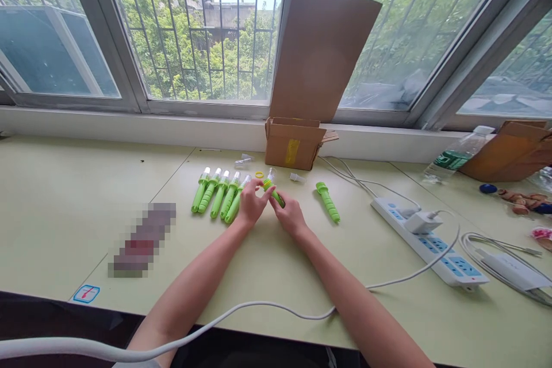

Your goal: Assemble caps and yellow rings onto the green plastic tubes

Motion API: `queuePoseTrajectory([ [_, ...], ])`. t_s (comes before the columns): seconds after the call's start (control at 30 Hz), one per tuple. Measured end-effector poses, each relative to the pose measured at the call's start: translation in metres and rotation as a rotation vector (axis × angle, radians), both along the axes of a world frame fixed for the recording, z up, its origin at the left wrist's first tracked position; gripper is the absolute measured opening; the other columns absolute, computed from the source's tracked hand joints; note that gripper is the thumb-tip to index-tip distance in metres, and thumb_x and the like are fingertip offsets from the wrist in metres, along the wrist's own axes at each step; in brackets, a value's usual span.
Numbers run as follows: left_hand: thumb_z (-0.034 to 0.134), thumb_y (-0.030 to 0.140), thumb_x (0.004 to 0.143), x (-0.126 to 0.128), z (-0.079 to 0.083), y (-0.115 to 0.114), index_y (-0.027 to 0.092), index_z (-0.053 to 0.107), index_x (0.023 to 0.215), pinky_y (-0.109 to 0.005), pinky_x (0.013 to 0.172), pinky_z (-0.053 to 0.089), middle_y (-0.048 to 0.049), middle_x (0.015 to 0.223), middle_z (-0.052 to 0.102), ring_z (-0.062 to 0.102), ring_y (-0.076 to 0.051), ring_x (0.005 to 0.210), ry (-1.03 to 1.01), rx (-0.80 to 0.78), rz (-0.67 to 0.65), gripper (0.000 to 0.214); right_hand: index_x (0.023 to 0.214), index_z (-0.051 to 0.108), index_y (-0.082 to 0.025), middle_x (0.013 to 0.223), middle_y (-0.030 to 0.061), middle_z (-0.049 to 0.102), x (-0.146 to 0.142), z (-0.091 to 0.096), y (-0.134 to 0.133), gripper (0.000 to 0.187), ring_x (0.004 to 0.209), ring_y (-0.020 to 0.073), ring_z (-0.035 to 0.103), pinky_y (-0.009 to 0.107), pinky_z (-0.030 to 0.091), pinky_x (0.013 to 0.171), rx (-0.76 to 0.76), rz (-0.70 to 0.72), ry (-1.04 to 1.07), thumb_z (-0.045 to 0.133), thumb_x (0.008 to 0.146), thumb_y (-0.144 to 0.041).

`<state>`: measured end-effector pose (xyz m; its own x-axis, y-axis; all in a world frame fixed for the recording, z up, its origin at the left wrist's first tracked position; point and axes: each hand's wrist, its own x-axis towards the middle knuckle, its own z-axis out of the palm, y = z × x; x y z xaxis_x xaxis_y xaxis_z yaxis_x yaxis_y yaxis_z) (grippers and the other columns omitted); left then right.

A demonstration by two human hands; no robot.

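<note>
Both my hands meet at the middle of the pale green table [302, 276]. My left hand [251, 202] and my right hand [290, 215] are closed on one green ribbed tube with a clear cap [273, 190], held tilted between them. Just left of my left hand lies a row of several similar green tubes with clear caps [219, 194], side by side. A lone green ribbed tube [328, 201] without a cap lies to the right of my right hand. A small yellow ring [259, 174] and loose clear caps [296, 177] lie behind the hands.
A small open cardboard box [293, 142] stands at the window sill with a cardboard sheet [321, 52] leaning behind it. A white power strip [426, 241] with a plugged charger lies at right; a white cable [241, 310] crosses the front. A plastic bottle [457, 156] lies far right.
</note>
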<state>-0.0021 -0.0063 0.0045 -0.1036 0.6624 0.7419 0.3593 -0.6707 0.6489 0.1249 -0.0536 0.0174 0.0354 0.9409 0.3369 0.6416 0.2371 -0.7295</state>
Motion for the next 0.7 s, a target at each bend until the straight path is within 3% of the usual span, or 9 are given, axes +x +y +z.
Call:
queuePoseTrajectory([
  [0.07, 0.068, 0.049, 0.074, 0.0, 0.0, 0.0, 0.019, 0.057, 0.084, -0.035, 0.072, 0.06, -0.0028, 0.08, 0.063, 0.064, -0.016, 0.076, 0.009, -0.003, 0.006, 0.033, 0.092, 0.062, -0.022, 0.065, 0.0012, 0.06, 0.0, -0.001, 0.001, 0.039, 0.057, 0.015, 0.049, 0.024, 0.033, 0.054, -0.006, -0.001, -0.024, 0.043, 0.085, -0.054],
  [0.2, 0.068, 0.05, 0.073, 0.0, 0.0, 0.002, 0.019, 0.056, 0.083, -0.033, 0.069, 0.06, -0.0025, 0.079, 0.062, 0.063, -0.015, 0.074, 0.012, -0.01, -0.01, 0.034, 0.082, 0.061, -0.02, 0.064, 0.001, 0.058, 0.001, -0.004, 0.004, 0.04, 0.056, 0.0143, 0.047, 0.024, 0.032, 0.052, -0.012, 0.008, 0.014, 0.043, 0.084, -0.056],
  [0.7, 0.069, 0.049, 0.072, -0.001, -0.001, 0.005, 0.019, 0.057, 0.087, -0.033, 0.068, 0.061, -0.0039, 0.084, 0.062, 0.064, -0.016, 0.08, 0.031, -0.023, -0.095, 0.036, 0.088, 0.06, -0.018, 0.046, -0.0066, 0.042, 0.009, -0.004, 0.009, 0.049, 0.037, 0.0101, 0.035, 0.024, 0.029, 0.037, -0.211, 0.116, 0.447, 0.06, 0.07, -0.063],
])
